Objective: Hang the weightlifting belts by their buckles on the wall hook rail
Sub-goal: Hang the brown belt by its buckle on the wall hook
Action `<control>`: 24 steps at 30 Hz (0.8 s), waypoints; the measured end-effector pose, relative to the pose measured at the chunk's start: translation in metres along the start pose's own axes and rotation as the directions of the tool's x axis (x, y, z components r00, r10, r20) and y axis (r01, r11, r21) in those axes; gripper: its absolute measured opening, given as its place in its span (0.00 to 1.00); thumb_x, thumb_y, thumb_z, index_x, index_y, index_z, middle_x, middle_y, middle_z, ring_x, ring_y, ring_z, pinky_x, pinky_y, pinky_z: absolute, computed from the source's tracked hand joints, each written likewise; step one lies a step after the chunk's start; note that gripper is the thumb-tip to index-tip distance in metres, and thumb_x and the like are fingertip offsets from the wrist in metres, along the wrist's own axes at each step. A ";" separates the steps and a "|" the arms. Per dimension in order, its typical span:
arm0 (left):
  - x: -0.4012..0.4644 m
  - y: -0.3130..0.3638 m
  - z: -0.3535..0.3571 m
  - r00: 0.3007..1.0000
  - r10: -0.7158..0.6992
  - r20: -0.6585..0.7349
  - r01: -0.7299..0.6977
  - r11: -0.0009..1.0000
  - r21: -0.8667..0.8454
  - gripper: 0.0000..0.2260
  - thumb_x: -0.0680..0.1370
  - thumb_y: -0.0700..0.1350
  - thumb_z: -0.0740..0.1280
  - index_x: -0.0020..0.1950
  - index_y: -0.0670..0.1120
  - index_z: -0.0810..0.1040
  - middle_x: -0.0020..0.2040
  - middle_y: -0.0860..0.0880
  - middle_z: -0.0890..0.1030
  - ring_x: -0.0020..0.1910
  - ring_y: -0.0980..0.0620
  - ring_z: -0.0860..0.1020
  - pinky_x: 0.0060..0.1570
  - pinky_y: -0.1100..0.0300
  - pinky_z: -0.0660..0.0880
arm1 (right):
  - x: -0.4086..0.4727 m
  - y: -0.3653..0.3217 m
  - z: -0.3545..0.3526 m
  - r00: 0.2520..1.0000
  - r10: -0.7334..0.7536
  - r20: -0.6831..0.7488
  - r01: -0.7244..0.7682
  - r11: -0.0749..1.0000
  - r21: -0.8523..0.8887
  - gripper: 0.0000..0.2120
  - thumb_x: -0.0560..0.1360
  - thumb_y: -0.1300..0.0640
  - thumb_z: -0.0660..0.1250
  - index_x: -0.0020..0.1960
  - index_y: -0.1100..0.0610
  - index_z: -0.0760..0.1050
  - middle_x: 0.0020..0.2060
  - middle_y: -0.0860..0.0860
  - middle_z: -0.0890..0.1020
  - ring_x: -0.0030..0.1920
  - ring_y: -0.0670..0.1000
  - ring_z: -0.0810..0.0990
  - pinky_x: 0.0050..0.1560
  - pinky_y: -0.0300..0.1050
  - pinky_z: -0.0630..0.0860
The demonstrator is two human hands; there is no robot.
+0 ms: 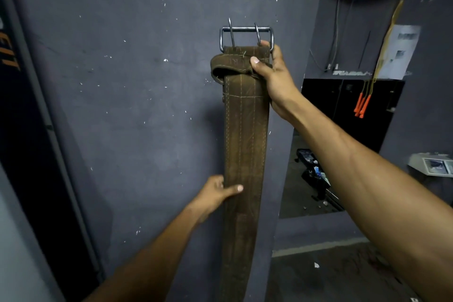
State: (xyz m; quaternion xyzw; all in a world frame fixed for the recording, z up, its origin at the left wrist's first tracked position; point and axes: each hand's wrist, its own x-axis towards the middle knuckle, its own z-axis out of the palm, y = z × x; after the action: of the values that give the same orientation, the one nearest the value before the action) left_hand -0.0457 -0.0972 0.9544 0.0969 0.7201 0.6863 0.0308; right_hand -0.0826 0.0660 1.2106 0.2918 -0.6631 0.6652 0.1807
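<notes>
While the long brown stitched leather weightlifting belt [246,144] is hanging upright in front of the dark grey, paint-flecked wall [137,81], the right hand [272,73] is grasping its upper end — thumb lying across the folded leather loop, fingers wrapping behind the right edge just below the buckle. The silver rectangular metal buckle [246,37] is standing at the top, its two prongs pointing upward, and is lying against or just before the wall; which one cannot be told. The left hand [218,191] is holding the strap lower down on its left edge, thumb pressing on the front face, fingers hidden behind. The belt's lower end is running out of the bottom of the view. To the right, orange-handled cords [361,105] are hanging beside a black cabinet [343,110] — well apart from the belt.
</notes>
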 end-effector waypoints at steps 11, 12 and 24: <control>-0.010 0.059 0.006 0.995 0.084 -0.046 -0.089 0.989 -0.122 0.14 0.78 0.36 0.72 0.63 0.35 0.80 0.60 0.38 0.85 0.55 0.46 0.85 0.63 0.50 0.80 | 0.000 -0.007 0.002 0.999 -0.008 -0.032 0.009 0.999 0.031 0.24 0.81 0.54 0.68 0.74 0.48 0.65 0.65 0.53 0.82 0.58 0.52 0.87 0.61 0.51 0.83; -0.018 0.031 0.008 0.999 0.015 -0.030 -0.017 0.997 -0.074 0.15 0.78 0.36 0.72 0.65 0.34 0.80 0.61 0.38 0.84 0.55 0.49 0.85 0.62 0.52 0.80 | -0.001 -0.008 0.002 1.000 -0.011 -0.029 0.012 1.000 0.020 0.23 0.81 0.54 0.68 0.74 0.47 0.65 0.65 0.53 0.81 0.59 0.52 0.86 0.62 0.52 0.83; 0.013 0.172 -0.005 0.938 0.342 -0.065 -0.340 0.861 -0.378 0.24 0.79 0.49 0.72 0.73 0.43 0.73 0.66 0.42 0.83 0.66 0.44 0.81 0.65 0.48 0.77 | -0.021 0.011 0.003 0.999 0.010 0.035 -0.011 1.000 0.026 0.19 0.82 0.56 0.69 0.71 0.49 0.70 0.61 0.55 0.84 0.56 0.53 0.88 0.58 0.51 0.84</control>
State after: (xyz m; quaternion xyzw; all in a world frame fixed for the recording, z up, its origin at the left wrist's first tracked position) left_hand -0.0430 -0.0933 1.1268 0.2160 0.5431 0.8083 -0.0711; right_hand -0.0729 0.0651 1.1892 0.3020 -0.6591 0.6695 0.1620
